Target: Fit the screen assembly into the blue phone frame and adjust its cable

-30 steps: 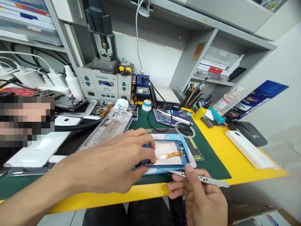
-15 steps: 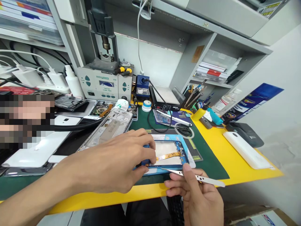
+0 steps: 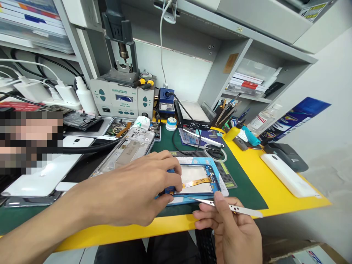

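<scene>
A blue phone frame (image 3: 204, 169) lies on a light-blue and white pad, with an orange ribbon cable (image 3: 198, 182) running across its inside. My left hand (image 3: 140, 185) reaches over the frame's left end, fingers bent onto it and thumb at the near edge, gripping it; that end is hidden beneath the hand. In my right hand (image 3: 231, 227) are metal tweezers (image 3: 243, 210), pinched between thumb and fingers. Their fine tip points left, close to the frame's near edge; whether it touches the pad I cannot tell.
A silver phone housing (image 3: 129, 146) lies left of the work, near a black cable (image 3: 90, 149). Behind stand a hot air station (image 3: 123, 97) and a small round jar (image 3: 171, 123). Scissors (image 3: 214, 151) rest beyond the pad. A white phone-shaped piece (image 3: 288, 176) lies right.
Both hands hold nearly the same place. The view has shifted very slightly; the tweezers and phone frame show no clear movement.
</scene>
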{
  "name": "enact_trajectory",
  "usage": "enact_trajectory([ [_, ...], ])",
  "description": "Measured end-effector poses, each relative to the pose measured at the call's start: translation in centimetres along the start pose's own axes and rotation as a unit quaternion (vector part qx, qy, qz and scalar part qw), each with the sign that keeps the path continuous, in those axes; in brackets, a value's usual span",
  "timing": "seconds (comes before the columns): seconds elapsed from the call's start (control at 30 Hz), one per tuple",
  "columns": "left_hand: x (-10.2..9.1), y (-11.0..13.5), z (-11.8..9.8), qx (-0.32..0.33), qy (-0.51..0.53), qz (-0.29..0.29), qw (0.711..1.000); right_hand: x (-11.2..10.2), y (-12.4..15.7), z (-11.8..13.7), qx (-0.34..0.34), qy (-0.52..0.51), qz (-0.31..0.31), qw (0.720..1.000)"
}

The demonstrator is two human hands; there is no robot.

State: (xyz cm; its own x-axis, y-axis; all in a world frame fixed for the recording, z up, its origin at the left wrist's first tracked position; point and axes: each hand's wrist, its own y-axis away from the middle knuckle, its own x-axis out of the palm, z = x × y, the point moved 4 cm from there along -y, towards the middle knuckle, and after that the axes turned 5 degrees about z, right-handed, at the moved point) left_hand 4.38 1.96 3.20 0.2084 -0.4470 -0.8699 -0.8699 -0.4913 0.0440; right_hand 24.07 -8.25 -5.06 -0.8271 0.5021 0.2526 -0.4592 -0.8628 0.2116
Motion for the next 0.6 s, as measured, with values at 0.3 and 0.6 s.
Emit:
enact_trajectory([
  [0.3, 0.0, 0.2, 0.0, -0.002, -0.003, 0.004, 1.0, -0.2, -0.4, -0.2, 0.021, 0.011, 0.025, 0.999],
  [0.6, 0.0, 0.0, 0.0, 0.003, -0.009, 0.001, 1.0, 0.9, 0.2, 0.5, 0.02, 0.007, 0.003, 1.0],
])
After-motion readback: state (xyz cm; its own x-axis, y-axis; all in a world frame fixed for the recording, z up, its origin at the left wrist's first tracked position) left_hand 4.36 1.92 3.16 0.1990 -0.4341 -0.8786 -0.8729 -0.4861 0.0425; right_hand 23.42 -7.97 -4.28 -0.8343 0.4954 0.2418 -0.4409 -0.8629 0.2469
